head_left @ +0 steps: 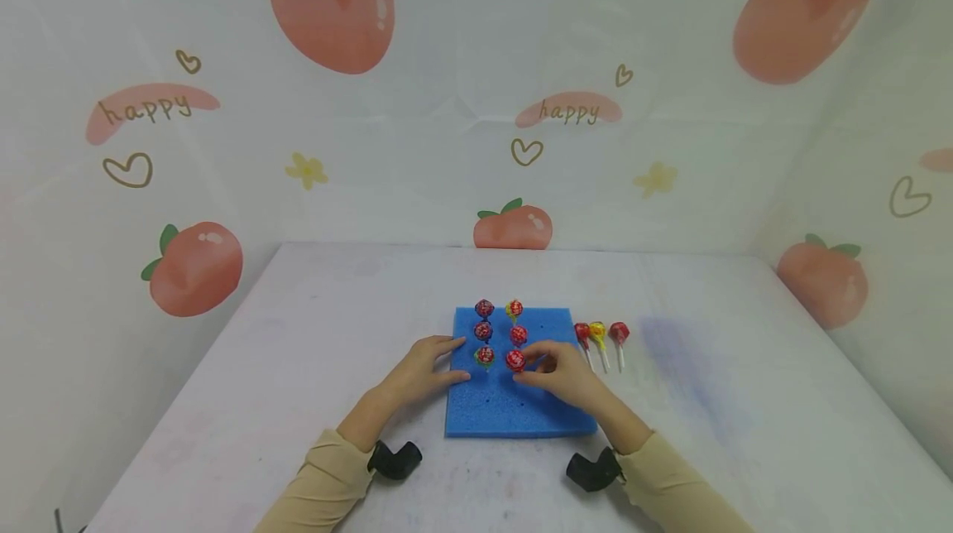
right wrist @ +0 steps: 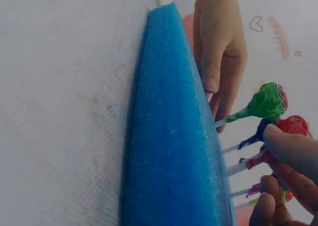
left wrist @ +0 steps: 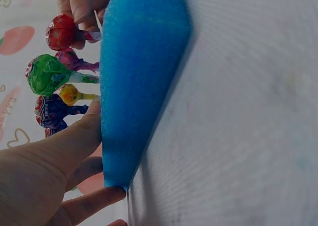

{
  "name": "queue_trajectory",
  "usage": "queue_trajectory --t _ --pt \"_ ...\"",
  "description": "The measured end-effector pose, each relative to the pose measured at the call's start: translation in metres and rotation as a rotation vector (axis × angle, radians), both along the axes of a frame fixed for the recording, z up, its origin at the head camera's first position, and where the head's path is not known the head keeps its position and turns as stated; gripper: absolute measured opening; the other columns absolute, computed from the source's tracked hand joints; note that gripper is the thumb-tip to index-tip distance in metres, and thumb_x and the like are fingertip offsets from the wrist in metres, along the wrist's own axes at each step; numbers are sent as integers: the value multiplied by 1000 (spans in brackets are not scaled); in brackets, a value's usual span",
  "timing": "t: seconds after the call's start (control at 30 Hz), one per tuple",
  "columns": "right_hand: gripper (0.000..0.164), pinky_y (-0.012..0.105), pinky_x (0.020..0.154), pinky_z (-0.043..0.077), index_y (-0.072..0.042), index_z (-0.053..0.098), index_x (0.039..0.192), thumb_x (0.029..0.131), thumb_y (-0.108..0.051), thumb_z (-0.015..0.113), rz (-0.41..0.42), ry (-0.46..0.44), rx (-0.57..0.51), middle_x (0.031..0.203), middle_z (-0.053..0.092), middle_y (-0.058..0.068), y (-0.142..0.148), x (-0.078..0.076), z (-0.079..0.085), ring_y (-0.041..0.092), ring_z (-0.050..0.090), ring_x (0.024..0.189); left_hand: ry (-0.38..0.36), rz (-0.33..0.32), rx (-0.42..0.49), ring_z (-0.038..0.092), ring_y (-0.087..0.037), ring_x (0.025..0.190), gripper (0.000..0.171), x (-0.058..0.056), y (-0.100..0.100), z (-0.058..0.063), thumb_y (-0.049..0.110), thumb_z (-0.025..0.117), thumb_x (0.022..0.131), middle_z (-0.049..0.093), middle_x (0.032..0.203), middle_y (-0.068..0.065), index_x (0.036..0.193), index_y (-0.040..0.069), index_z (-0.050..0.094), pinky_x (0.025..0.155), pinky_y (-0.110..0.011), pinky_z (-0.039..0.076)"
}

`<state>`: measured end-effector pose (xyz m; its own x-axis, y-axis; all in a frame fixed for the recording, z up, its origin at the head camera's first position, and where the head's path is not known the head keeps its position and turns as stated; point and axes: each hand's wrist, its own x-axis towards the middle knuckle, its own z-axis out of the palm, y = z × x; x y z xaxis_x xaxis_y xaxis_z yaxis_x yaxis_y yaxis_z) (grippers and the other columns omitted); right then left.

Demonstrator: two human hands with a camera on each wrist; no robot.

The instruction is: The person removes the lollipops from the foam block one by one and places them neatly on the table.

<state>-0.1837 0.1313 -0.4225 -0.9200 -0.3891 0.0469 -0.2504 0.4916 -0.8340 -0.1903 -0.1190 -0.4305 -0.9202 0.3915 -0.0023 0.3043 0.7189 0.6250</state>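
Note:
A blue foam block (head_left: 514,421) lies flat on the table, with lollipops standing in it in two columns of three. My right hand (head_left: 562,376) pinches the nearest lollipop of the right column, a red-wrapped one (head_left: 515,361), between thumb and fingers; its stick end meets the foam in the right wrist view. My left hand (head_left: 420,367) rests along the block's left edge, fingers spread and thumb on the foam. Nearest to that thumb stands a green-wrapped lollipop (left wrist: 47,74). Behind it is a dark blue one (left wrist: 49,111).
Three loose lollipops lie on the table right of the block: a red one (head_left: 582,333), a yellow one (head_left: 598,332) and another red one (head_left: 620,333). Small holes show in the foam's near part. A printed cloth backdrop (head_left: 417,185) rises behind the white table (head_left: 357,301).

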Motion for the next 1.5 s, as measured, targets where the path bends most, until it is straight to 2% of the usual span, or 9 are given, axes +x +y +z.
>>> queue_trajectory --t 0.47,1.07,1.27,1.5 --pt "23 16 57 43 -4 66 99 80 -17 69 1 29 -8 90 65 10 -2 2 4 9 50 70 -9 2 -7 38 -36 128 61 1 0 3 35 65 82 47 134 -18 132 6 47 106 -50 32" --pt "26 17 65 51 -6 65 102 81 -21 68 -22 -56 -65 95 66 11 1 3 15 14 58 77 22 -22 4 40 -37 127 60 2 -1 2 34 65 82 49 132 -19 131 5 48 105 -51 33" --pt "27 18 66 51 -4 65 102 81 -21 68 -20 -35 -99 94 66 14 5 2 20 14 60 74 31 -26 -7 40 -36 126 60 1 -2 1 36 65 82 49 132 -18 131 5 48 105 -50 33" --pt "25 18 67 52 -5 66 101 81 -19 68 -65 -35 -103 93 66 13 12 1 25 14 60 76 25 -11 -9 40 -36 127 60 1 -1 1 35 65 82 49 132 -18 131 5 48 106 -50 33"
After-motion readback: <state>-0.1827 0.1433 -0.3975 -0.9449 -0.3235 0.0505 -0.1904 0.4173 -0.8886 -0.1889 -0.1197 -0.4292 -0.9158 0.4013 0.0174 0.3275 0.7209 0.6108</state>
